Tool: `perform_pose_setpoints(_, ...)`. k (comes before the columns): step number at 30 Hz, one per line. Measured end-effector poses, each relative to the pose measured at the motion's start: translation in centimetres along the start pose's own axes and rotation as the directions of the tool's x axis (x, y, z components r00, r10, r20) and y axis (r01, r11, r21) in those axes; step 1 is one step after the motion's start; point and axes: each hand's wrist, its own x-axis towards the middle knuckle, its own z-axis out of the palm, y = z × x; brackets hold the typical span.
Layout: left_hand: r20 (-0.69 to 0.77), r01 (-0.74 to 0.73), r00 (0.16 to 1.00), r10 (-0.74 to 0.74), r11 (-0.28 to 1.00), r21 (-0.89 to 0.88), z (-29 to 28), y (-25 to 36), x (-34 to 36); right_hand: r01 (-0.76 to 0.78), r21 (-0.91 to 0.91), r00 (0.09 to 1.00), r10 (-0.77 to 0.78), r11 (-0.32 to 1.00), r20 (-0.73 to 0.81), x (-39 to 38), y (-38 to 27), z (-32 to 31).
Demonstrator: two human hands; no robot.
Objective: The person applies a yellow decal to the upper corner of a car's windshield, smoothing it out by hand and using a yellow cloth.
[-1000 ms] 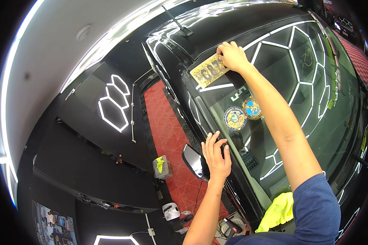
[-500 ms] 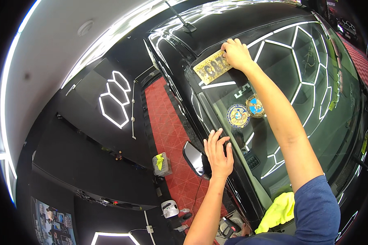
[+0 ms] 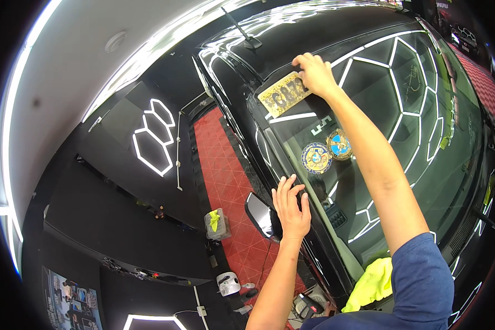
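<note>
A yellow patterned plate with dark characters (image 3: 282, 97) lies at the upper left corner of the car windshield (image 3: 390, 165), near the roof edge. Over the plate's right end is my right hand (image 3: 315, 76), its fingers bent but apart, the index finger reaching past the plate's upper edge; the thumb side is partly hidden. My left hand (image 3: 291, 209) rests open with spread fingers on the black windshield pillar, just above the side mirror (image 3: 260, 214). Two round stickers, one blue and gold (image 3: 317, 158), the other with a blue centre (image 3: 339, 144), sit on the glass between my hands.
A neon yellow cloth (image 3: 371, 283) lies at the windshield's lower edge, by my right sleeve. An antenna (image 3: 252, 41) rises from the roof. Left of the car, a bin with a yellow cloth (image 3: 218, 228) and a white device (image 3: 227, 283) stand on or beside the red tile floor (image 3: 223, 159).
The fingers of my right hand have lifted and stretched a little off the plate's upper right corner. The plate and my left hand keep their places; the view has shifted slightly.
</note>
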Motion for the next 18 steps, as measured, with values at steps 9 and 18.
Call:
perform_pose_setpoints(9,0.009,0.008,1.000,-0.008,1.000,0.007,0.1,-0.1,0.0,0.093,0.037,0.991,-0.096,0.995,0.093,-0.2,2.1,-0.3)
perform_pose_setpoints(18,0.011,0.003,1.000,-0.003,1.000,0.010,0.0,0.0,0.0,0.131,0.263,0.990,-0.110,0.956,-0.094,-0.7,1.8,0.4)
